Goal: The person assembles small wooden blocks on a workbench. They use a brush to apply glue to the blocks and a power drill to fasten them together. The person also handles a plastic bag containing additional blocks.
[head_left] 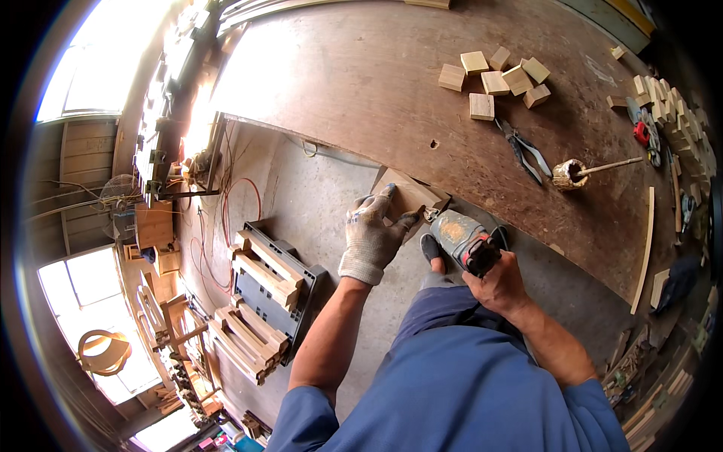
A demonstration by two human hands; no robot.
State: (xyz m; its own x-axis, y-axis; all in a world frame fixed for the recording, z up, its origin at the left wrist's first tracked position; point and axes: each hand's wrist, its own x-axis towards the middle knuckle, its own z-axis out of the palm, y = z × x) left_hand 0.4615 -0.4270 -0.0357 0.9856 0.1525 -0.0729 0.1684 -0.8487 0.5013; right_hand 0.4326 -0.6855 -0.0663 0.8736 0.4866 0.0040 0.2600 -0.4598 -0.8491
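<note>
My left hand, in a pale knit work glove, grips a wooden block at the near edge of the brown workbench. Its fingers lie over the block's top, with the thumb at the near side. My bare right hand is wrapped round the rear of a worn grey handheld power tool with red and black parts. The tool's metal nose points at the block's near right end. Whether it touches the wood, I cannot tell, and its exact kind does not show.
On the bench lie several small wood blocks, pliers and a crusted pot with a stick. Stacked wood pieces line the right. At left, slatted wooden frames rest on a dark platform; hoses trail across the floor.
</note>
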